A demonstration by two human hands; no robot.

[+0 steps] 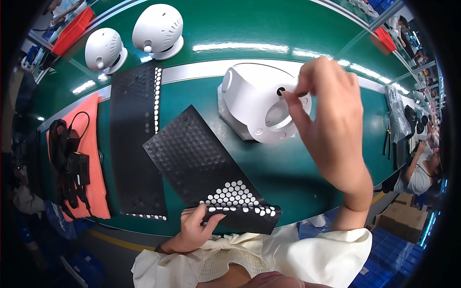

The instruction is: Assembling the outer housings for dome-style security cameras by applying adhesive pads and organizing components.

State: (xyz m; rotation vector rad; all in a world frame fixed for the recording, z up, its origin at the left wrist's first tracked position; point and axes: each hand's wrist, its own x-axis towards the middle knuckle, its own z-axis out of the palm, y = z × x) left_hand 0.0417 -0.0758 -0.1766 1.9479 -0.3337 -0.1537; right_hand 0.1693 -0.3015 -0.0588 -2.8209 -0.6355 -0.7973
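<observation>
My left hand (196, 224) grips the curled near edge of a black sheet of round pads (187, 153), thumb on top. White dots show over part of this sheet. My right hand (331, 120) reaches over a white rounded plastic housing (249, 91) with thumb and forefinger pinched together. At those fingertips is a small black round pad (281, 91), close against the housing's face; whether it touches the surface I cannot tell. The housing has a large round opening and several small round recesses. It rests tilted on a pale support (229, 115).
A second black pad sheet (137, 177) lies to the left. Beyond it, an orange foam sheet (98, 158) carries black adapters and cables (77, 165). Two finished-looking white units (158, 29) stand at the back. Pliers (387, 139) and a clear plastic bag (397, 115) lie at right.
</observation>
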